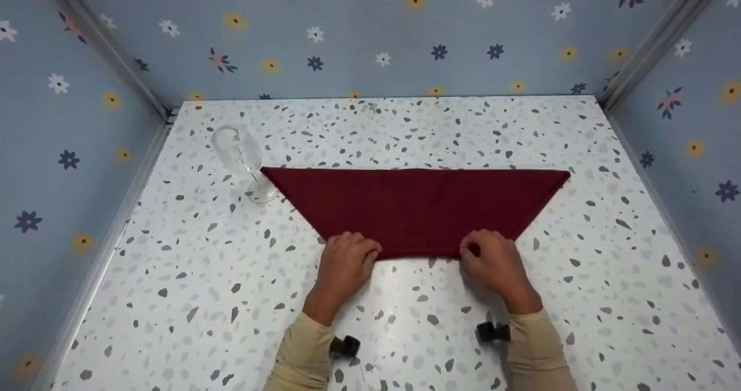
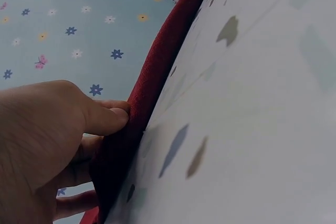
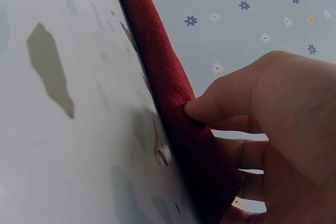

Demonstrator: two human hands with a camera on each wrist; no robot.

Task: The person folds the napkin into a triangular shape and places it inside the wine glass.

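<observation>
Red cloth [image 1: 417,211]: in front of the person, mid-counter, shaped as a trapezoid with its long edge away from the body and its short edge between the hands

Left hand [image 1: 345,266]: at the left end of the near edge, its fingers [image 2: 79,203] curled and closed down to the cloth's thickness, the thumb pressing its margin

Right hand [image 1: 495,266]: at the right end of that edge in a matching pinch, the fingers closed onto the cloth with no wide gap

Near edge: held at both ends, probably so that it stays straight and neither side sags or twists

Slanted sides: run outward from the hands to the far corners, so the grip seems chosen to govern the narrow end

Clear glass [image 1: 237,150]: stemmed, on the counter [image 1: 405,344] by the cloth's far left corner; whether they touch I cannot tell; standing off to the side, it likely leaves the hands room
</observation>
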